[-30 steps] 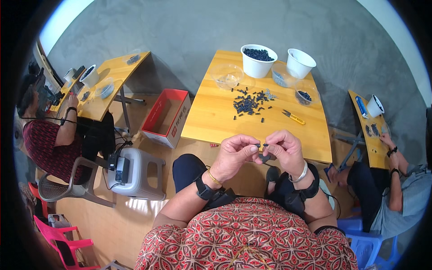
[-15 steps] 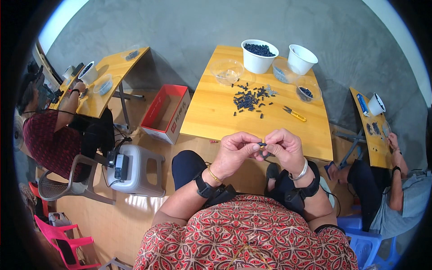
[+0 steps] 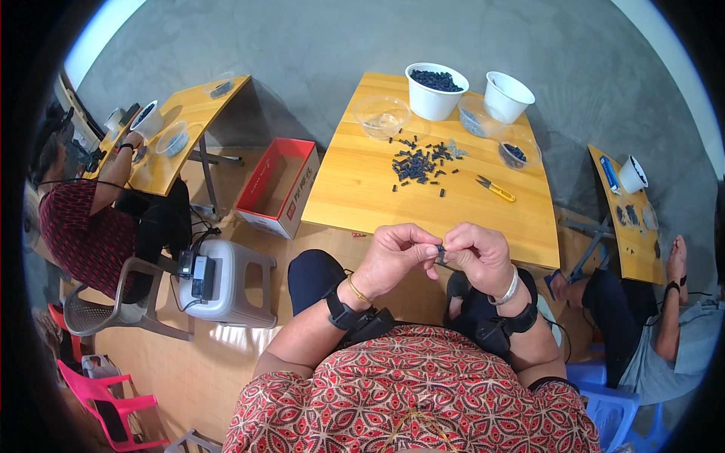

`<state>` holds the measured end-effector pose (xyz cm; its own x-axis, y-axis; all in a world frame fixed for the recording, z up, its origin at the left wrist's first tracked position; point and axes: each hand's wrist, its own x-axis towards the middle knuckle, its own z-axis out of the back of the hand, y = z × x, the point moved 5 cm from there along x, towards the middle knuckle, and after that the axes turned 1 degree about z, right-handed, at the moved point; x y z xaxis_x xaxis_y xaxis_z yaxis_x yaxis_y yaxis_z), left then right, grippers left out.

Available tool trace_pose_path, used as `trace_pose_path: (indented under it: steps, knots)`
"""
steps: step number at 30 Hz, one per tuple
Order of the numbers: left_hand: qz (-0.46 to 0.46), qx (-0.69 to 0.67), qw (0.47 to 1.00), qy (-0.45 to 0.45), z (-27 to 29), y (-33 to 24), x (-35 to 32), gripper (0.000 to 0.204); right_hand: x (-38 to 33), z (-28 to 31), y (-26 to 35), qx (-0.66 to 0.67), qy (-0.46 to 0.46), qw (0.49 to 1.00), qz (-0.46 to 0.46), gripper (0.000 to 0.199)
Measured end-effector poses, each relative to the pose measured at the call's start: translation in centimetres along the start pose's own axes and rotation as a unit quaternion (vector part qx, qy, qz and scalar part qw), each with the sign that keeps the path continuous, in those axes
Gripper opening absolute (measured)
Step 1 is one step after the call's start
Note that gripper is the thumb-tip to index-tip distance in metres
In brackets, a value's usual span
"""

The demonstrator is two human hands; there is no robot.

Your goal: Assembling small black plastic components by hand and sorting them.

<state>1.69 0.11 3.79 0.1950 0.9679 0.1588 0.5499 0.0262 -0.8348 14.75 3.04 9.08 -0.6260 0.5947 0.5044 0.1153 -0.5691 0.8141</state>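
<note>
The table (image 3: 355, 196) stands before the person, with a white tub (image 3: 436, 104) of dark pieces at its far edge and a second tub (image 3: 504, 106) just to its right. Clear bowls (image 3: 377, 130) sit nearer. A loose pile (image 3: 414, 167) of dark pieces lies mid-table. Off its near edge, the left hand (image 3: 399, 257) and right hand (image 3: 483, 260) meet, thumb and fingers of each clamped on one part. Yellow snips (image 3: 498, 190) lie right of the pile. That part (image 3: 441, 252), small and dark, sits between the fingertips.
</note>
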Motion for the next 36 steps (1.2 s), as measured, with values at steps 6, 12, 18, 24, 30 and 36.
trace_pose_path:
  steps: [6,12,18,24,30,36]
  knots:
    - [-0.021,0.077,0.997,-0.011,-0.4,-0.6,-0.2,0.007,-0.4,0.0,0.2,-0.014,-0.003,1.000,-0.008,0.008]
    - [-0.078,0.074,0.994,-0.022,-1.2,-0.9,-0.1,0.007,-0.8,-0.7,-1.5,0.144,-0.077,0.984,-0.075,0.004]
    - [-0.002,0.018,0.995,-0.097,0.3,0.5,0.4,0.010,-0.6,-0.5,-3.6,0.158,-0.086,0.969,-0.170,0.007]
    - [0.000,0.003,0.995,-0.097,1.1,0.7,0.5,0.012,-0.7,0.9,-3.0,0.017,-0.090,0.985,-0.144,0.011]
    - [0.010,0.017,0.996,-0.082,0.9,1.0,1.0,0.012,-0.1,0.4,-2.5,-0.094,-0.061,0.987,-0.112,0.006]
    - [0.032,-0.100,0.992,-0.073,0.7,1.7,1.5,0.015,-0.4,0.2,-4.3,-0.041,-0.092,0.991,-0.085,0.005]
